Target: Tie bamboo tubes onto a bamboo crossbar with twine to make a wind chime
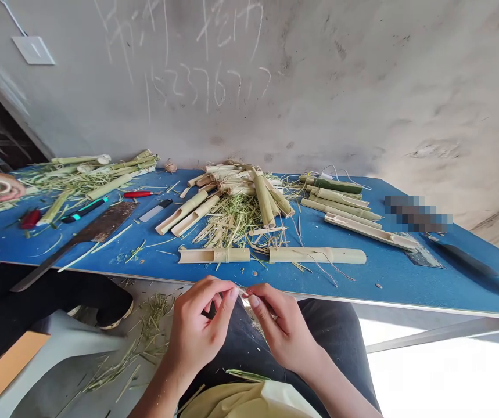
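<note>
Just past the table's front edge, above my lap, my left hand [205,316] and my right hand [279,325] meet at the fingertips. Both pinch a thin strand [244,293], too small and half covered to tell whether it is string or fibre. On the table before them lie two bamboo pieces: a cut-open one [214,255] at left and a longer, rounder one [319,255] at right. Thin brown twine [328,268] trails over the longer piece and toward the edge.
Bamboo shavings [232,217] and split bamboo are heaped mid-table. A large cleaver [112,220] lies left, its handle over the edge, near a red-handled tool [139,194] and a small knife [155,210]. More bamboo pieces [340,200] lie right. Another person's hand [3,184] is far left.
</note>
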Demonstrator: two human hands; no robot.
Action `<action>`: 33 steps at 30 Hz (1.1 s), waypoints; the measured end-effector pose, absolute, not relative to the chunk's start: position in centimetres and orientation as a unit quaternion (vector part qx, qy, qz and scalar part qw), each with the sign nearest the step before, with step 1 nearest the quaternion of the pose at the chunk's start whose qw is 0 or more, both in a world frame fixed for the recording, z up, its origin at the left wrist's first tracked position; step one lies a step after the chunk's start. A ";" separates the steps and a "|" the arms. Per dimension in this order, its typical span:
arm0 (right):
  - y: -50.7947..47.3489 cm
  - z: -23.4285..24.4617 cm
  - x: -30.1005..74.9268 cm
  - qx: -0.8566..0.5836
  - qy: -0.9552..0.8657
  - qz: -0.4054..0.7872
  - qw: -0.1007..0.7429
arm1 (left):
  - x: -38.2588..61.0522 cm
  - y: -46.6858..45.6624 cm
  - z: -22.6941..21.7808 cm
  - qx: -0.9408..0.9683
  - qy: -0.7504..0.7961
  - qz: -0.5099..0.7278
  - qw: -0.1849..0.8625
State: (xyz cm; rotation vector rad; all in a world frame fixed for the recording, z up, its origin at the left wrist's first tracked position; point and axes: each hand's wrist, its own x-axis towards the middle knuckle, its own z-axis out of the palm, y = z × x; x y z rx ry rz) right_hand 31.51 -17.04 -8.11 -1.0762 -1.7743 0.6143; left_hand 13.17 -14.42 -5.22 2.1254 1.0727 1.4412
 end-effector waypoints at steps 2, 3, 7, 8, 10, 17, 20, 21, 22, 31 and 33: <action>-17.1 -8.3 31.6 -0.438 -0.760 0.144 0.458 | 13.5 -14.4 -5.1 0.744 0.386 0.520 0.166; -17.2 -8.3 31.7 -0.438 -0.770 0.085 0.455 | 13.7 -14.4 -5.1 0.739 0.391 0.525 0.161; -17.7 -8.1 31.5 -0.443 -0.772 -0.068 0.451 | 14.1 -14.3 -5.5 0.727 0.406 0.533 0.150; -17.7 -8.0 31.5 -0.441 -0.771 -0.083 0.451 | 14.1 -14.3 -5.7 0.724 0.409 0.535 0.152; -17.8 -7.9 31.4 -0.437 -0.773 -0.092 0.450 | 14.2 -14.2 -5.9 0.712 0.414 0.539 0.176; -17.7 -8.1 31.5 -0.451 -0.765 -0.114 0.445 | 15.3 -14.1 -6.9 0.595 0.389 0.556 0.431; -17.8 -8.2 31.5 -0.451 -0.757 -0.100 0.462 | 15.8 -14.0 -7.2 0.572 0.371 0.579 0.447; -17.9 -8.3 31.4 -0.451 -0.754 -0.082 0.471 | 15.9 -14.0 -7.3 0.565 0.370 0.582 0.453; -17.9 -8.3 31.4 -0.451 -0.750 -0.053 0.481 | 15.9 -14.0 -7.3 0.557 0.371 0.583 0.460; -17.9 -9.0 31.8 -0.456 -0.711 0.113 0.524 | 16.0 -14.4 -7.4 0.532 0.359 0.602 0.475; -17.9 -8.8 32.0 -0.456 -0.710 0.148 0.515 | 16.1 -14.4 -7.2 0.514 0.341 0.608 0.500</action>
